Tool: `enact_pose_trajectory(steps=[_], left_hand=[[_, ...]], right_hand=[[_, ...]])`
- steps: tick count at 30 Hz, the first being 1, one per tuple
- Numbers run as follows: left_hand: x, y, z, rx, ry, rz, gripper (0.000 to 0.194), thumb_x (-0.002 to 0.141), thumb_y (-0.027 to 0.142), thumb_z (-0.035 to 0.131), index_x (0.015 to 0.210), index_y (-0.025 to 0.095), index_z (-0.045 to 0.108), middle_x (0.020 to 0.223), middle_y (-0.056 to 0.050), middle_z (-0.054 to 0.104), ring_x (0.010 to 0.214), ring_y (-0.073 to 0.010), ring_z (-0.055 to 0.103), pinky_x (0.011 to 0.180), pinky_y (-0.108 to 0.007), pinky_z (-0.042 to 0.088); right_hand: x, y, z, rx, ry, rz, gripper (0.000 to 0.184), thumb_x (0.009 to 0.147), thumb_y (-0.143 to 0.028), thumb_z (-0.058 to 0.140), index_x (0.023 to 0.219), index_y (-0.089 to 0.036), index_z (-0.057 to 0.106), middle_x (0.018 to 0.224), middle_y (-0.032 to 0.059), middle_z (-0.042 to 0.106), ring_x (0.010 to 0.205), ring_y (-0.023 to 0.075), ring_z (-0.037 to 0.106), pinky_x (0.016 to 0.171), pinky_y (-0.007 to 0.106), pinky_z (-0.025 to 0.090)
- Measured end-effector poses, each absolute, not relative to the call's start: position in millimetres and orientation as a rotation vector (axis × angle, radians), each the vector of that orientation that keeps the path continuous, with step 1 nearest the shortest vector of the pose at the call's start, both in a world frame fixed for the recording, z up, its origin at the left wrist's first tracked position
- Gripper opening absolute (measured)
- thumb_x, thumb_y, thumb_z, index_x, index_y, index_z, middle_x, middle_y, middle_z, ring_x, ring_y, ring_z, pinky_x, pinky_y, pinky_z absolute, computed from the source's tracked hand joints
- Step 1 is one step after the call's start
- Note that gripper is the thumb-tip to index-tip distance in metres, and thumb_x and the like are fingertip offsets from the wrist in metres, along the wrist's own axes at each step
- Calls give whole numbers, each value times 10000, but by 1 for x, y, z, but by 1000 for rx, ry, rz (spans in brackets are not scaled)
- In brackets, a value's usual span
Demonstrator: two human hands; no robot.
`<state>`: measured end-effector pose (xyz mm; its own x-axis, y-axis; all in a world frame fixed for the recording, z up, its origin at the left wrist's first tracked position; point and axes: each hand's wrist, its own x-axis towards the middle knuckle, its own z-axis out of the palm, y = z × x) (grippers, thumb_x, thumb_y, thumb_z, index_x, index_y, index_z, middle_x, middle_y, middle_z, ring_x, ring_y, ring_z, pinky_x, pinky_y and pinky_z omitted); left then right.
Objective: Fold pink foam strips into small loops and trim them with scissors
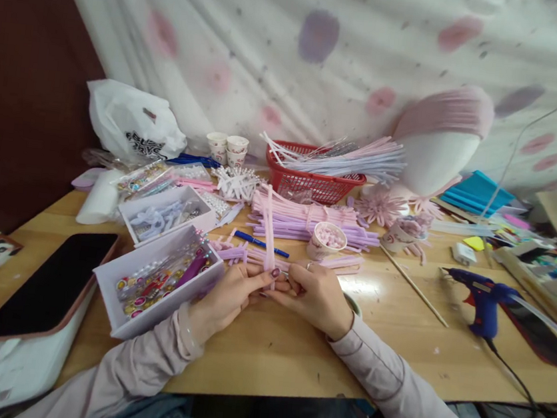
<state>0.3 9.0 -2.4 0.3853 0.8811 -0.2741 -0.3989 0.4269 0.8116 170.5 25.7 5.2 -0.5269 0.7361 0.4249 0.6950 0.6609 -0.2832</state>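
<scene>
Near the middle of the table, my left hand [229,295] pinches a few pale pink pipe cleaners [270,231] between thumb and fingers. They stand nearly upright, their long ends above the hand. My right hand [321,298] is closed right beside it at their lower end, fingertips close to the left ones. What sits between the right fingers is mostly hidden; a small shiny bit shows there. Just behind the hands lie a blue pen [262,243] and a paper cup of small pink pieces [328,240].
Boxes of beads and charms [159,289] and a tablet [51,284] lie left. Behind are bundled pipe cleaners [302,215] and a red basket [312,180]. On the right are a wooden stick [413,283], a blue glue gun [487,300] and a mannequin head [440,157].
</scene>
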Motion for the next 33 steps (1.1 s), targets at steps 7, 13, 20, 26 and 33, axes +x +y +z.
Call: enact_pose_trajectory(steps=[7,13,20,26,33], left_hand=[[-1,9,-5,729,773,829,281,692,333,715,827,86,708,837,-116,730,775,-181,676,680,-230,504],[-5,4,-4,600,793,762,201,719,285,703,812,109,675,794,-104,736,718,-172,693,716,-274,535],[-4,4,-1,932,792,771,299,691,354,715,784,70,702,789,-133,734,771,-211,694,794,-318,530],[-6,4,-4,992,765,785,318,704,382,693,808,82,707,859,-138,731,803,-225,690,819,-350,525],[-6,4,3,973,773,824,326,666,393,717,773,85,711,821,-132,733,789,-227,690,809,-348,525]], right_hand=[[170,23,9,-1140,-2406,207,432,789,-493,554,549,-177,383,520,-26,417,479,88,390,486,216,252],[212,2,41,-1353,-2554,317,181,868,-333,482,780,-178,514,726,27,556,630,135,508,575,242,356],[248,-19,39,-1556,-2708,239,154,776,-191,518,928,-173,528,828,65,590,730,188,568,654,295,429],[242,-10,30,-1596,-2748,102,65,754,-161,478,766,-152,541,713,69,578,634,172,544,591,280,402],[273,-11,68,-1563,-2369,1106,149,810,-311,527,830,-165,547,747,46,594,631,129,540,575,245,428]])
